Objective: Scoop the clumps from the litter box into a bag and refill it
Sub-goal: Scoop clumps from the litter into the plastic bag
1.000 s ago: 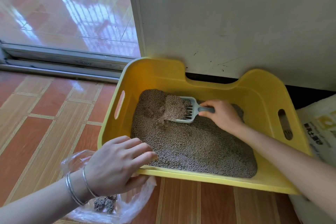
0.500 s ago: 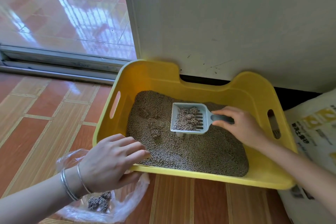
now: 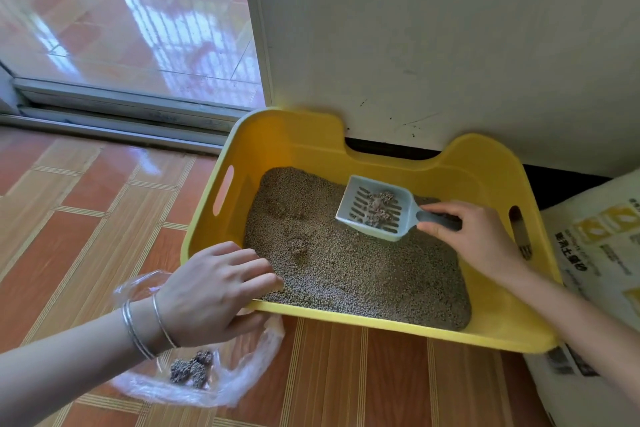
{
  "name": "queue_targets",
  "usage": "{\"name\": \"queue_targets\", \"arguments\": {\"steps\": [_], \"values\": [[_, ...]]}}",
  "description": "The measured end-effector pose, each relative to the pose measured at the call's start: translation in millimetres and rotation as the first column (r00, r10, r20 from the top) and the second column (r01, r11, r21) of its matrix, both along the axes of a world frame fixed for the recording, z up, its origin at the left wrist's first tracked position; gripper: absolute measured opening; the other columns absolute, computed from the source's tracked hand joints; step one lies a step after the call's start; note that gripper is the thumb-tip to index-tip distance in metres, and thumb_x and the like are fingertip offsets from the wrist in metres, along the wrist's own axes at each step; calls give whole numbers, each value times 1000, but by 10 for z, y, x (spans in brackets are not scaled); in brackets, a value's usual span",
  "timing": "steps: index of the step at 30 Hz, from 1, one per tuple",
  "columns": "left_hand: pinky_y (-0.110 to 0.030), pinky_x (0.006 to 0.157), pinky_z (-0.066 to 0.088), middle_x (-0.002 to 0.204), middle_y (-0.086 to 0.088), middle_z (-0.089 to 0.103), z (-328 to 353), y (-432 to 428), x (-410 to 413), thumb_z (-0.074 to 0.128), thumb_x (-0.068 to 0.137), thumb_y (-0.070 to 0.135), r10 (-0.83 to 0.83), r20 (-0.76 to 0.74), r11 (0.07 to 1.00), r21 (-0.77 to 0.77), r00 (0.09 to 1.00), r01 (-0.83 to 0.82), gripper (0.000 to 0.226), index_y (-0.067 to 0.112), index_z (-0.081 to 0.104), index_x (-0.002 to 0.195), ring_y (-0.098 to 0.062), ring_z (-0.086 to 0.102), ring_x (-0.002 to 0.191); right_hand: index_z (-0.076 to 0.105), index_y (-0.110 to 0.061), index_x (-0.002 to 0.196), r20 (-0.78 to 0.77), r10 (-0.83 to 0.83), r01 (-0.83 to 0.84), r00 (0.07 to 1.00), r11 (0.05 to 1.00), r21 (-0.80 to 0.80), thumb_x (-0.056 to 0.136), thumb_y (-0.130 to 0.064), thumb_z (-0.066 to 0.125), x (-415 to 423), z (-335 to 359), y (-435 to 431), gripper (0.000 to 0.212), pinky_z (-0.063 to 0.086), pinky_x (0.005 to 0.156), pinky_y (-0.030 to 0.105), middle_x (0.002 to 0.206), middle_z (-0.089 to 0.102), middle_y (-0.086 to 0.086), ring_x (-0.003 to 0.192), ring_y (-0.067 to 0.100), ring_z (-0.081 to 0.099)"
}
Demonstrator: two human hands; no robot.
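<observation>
R hand [image 3: 474, 239] grips scoop [image 3: 375, 208] handle, level above yellow litter box [image 3: 381, 322], so its clumps [image 3: 380, 207] don't spill. L hand [image 3: 214, 291] clasps box's near rim, prob. steadying it; bag [image 3: 242, 381] lies beside, on floor [image 3: 86, 218].

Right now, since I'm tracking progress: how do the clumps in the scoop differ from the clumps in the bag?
The scoop clumps are pale grey-brown; the bag clumps look darker. The scoop clumps sit in the slotted scoop, which the right hand holds over the box; the bag clumps lie in the clear bag on the floor beside the box. Both are small lumps of litter.
</observation>
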State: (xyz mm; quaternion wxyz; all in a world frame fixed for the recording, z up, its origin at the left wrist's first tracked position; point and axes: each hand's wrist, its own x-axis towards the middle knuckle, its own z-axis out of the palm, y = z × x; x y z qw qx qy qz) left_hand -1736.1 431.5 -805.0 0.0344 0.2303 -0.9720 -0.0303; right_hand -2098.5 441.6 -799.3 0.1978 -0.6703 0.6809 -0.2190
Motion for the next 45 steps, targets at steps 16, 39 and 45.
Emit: {"name": "queue_targets", "arguments": {"steps": [16,39,45], "values": [[-33,101,35,121,-3,61,179,210,512,43,92,39,156,58,986,-62,986,-152,40,16,57,120,-20,57,112,69,-21,105,7,205,-205,979,979,-2,76,-32,71,384,163,-23,31,39,69,13,92,65,-11,83,-2,57],[-35,62,57,111,-17,64,-116,278,1580,79,63,34,466,326,882,-100,823,-460,53,21,60,110,-28,67,85,68,-19,107,120,615,-607,779,788,-99,73,-38,66,1625,570,-18,39,53,67,18,92,65,-12,83,4,62],[-27,52,54,97,-4,66,-349,325,1788,83,58,42,380,308,918,-15,872,-395,52,26,61,102,-16,64,72,67,-27,109,26,590,-588,807,807,-48,75,-51,55,1961,560,186,43,55,66,24,93,63,-18,83,4,62]]}}
